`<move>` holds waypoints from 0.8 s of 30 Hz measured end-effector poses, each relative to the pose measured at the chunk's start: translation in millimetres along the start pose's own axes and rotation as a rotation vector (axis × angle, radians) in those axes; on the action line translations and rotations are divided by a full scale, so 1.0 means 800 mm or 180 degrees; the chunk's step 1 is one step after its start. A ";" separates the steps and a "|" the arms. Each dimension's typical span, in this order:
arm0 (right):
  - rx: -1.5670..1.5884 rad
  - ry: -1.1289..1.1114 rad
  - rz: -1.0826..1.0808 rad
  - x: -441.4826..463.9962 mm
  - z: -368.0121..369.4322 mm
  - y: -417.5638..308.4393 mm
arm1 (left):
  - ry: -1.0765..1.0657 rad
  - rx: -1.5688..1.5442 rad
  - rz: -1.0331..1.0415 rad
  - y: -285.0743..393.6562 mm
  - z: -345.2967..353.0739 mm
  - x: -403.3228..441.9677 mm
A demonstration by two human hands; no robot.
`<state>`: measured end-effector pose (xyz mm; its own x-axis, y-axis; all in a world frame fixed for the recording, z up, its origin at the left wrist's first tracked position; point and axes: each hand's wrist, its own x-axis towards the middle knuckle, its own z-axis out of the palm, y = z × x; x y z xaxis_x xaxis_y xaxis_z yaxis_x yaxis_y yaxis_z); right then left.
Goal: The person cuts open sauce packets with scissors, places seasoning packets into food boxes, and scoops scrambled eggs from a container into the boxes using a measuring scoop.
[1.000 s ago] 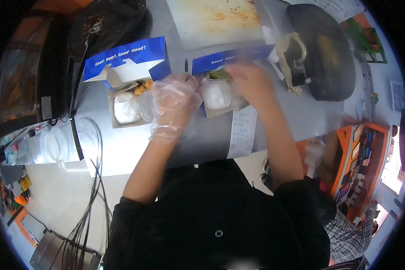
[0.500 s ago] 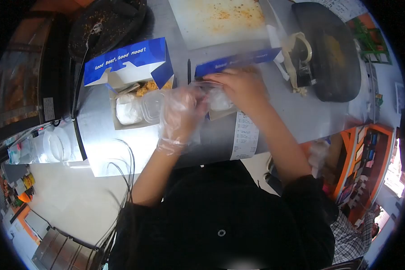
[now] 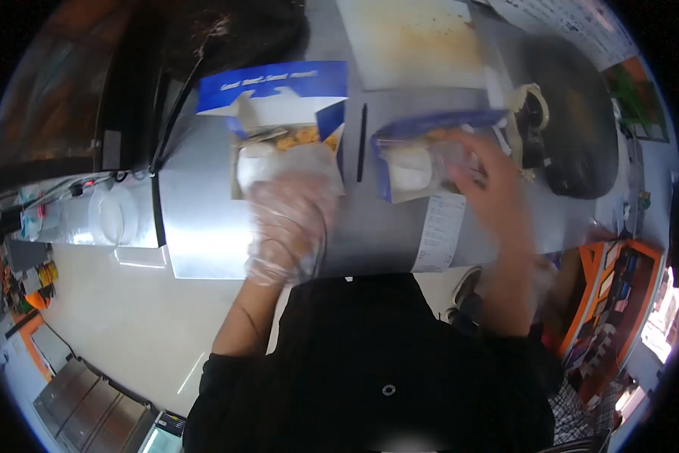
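My left hand [image 3: 292, 215], in a clear plastic glove, is at the front edge of the left blue-and-white box [image 3: 273, 90]; motion blurs its fingers. That box stands open with a white wrapped item [image 3: 255, 167] and golden-brown food [image 3: 298, 137] inside. Bare and blurred, my right hand [image 3: 479, 170] is at the right end of the other blue box [image 3: 384, 177], thumb and fingers apart around a clear container [image 3: 454, 160]. Beside this container lies a white wrapped item [image 3: 409, 169]. A printed receipt [image 3: 440, 232] lies in front of the right box.
Between the boxes lies a thin black stick [image 3: 363, 143] on the metal counter [image 3: 203, 219]. Behind are a stained white board [image 3: 415, 45] and a dark round pan [image 3: 237, 34]. A dark bin-like object [image 3: 569, 121] and a beige-rimmed bag [image 3: 532, 121] are at the right.
My hands have moved apart: the left to the left box, the right to the right end of the other box. The view has shifted, and the right box's lid is lower.
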<state>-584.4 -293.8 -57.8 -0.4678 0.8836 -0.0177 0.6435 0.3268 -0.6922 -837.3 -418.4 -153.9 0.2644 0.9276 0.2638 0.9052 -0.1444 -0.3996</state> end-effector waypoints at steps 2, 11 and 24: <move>-0.0004 -0.0592 -0.0042 -0.005 -0.011 -0.034 | -0.0110 -0.1480 -0.1482 -0.048 -0.006 0.002; -0.0483 -0.0360 -0.1278 0.076 0.173 -0.119 | -0.0759 -0.1638 -0.1351 -0.091 0.038 -0.015; -0.1439 -0.0065 -0.3026 0.084 0.268 -0.086 | -0.0689 -0.1757 -0.1430 -0.106 0.034 -0.053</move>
<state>-790.4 -328.9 -166.3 -0.9061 0.1934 0.3763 0.1704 0.9809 -0.0940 -934.3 -436.6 -154.8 -0.1905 0.9770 0.0961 0.9613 0.1658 0.2202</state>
